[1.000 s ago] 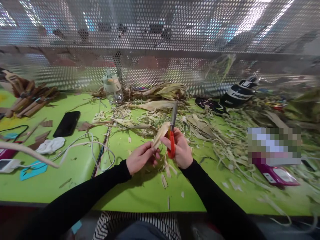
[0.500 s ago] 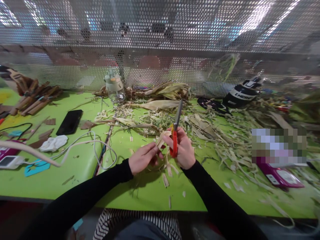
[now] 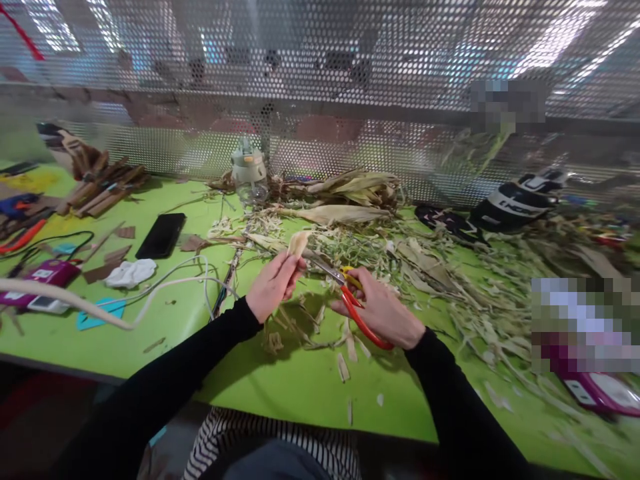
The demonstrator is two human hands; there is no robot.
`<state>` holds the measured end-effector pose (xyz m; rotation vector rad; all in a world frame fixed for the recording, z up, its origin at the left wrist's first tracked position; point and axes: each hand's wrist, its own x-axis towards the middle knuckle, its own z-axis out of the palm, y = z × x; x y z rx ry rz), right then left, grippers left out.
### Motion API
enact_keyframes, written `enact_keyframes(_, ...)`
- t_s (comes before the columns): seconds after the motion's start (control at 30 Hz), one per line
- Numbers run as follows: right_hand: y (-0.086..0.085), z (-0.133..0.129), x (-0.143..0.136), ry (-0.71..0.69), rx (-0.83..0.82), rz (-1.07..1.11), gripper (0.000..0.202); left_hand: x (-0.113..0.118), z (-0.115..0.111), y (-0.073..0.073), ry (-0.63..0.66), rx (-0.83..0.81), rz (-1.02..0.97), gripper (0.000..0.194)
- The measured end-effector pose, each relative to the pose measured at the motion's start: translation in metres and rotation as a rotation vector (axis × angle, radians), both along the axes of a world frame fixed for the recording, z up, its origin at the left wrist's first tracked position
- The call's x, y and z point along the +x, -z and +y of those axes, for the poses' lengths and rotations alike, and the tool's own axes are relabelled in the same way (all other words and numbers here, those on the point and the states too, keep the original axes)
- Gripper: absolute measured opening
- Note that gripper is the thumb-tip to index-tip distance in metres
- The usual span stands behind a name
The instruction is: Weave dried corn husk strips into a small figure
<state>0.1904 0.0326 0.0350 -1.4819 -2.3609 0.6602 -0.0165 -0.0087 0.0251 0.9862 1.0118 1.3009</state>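
Observation:
My left hand (image 3: 274, 281) pinches a pale strip of dried corn husk (image 3: 299, 245) that stands up above the fingertips. In my right hand (image 3: 385, 308) is a pair of scissors (image 3: 356, 305) with red and yellow handles. The blades point left toward the husk strip; whether they touch it I cannot tell. Behind both hands lies a heap of shredded husk (image 3: 340, 243), with a larger whole husk (image 3: 335, 213) across it. Small cut husk pieces (image 3: 343, 367) are scattered on the green table (image 3: 280, 387) below my hands.
A clear bottle (image 3: 250, 175) and a tilted black bottle (image 3: 515, 203) stand near the perforated metal screen (image 3: 320, 73). On the left are a black phone (image 3: 161, 235), a crumpled tissue (image 3: 131, 273), a white cable (image 3: 165, 288) and rolled brown pieces (image 3: 107, 187). Purple devices (image 3: 600, 383) sit at both sides.
My left hand has lifted the husk strip upright and moved left. My right hand has brought the scissors from pointing upward to pointing left toward the strip. The view has shifted slightly left.

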Motion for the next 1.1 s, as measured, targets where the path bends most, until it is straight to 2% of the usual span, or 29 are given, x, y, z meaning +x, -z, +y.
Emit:
enact_keyframes(0.1, 0.001, 0.0, 0.001, -0.03, -0.037, -0.035, 0.054, 0.0, -0.001, 0.0, -0.001, 0.023, 0.032, 0.028)
enact_keyframes(0.27, -0.003, -0.001, 0.003, -0.062, -0.066, -0.028, 0.052, 0.001, -0.003, 0.005, 0.154, 0.044, 0.208, 0.027)
enact_keyframes(0.5, -0.005, -0.003, 0.003, -0.088, -0.115, -0.033, 0.051, 0.002, -0.004, 0.003, 0.23, 0.023, 0.278, 0.027)
enact_keyframes(0.6, -0.004, -0.004, 0.001, -0.097, -0.101, -0.046, 0.05, 0.002, -0.003, 0.002, 0.223, -0.005, 0.256, 0.025)
enact_keyframes(0.8, -0.003, -0.006, 0.001, -0.15, -0.104, 0.018, 0.05, -0.001, 0.0, 0.01, 0.186, 0.1, 0.268, 0.037)
enact_keyframes(1.1, -0.004, -0.007, 0.0, -0.115, -0.121, -0.041, 0.049, -0.003, 0.0, 0.009, 0.158, 0.116, 0.34, 0.039)
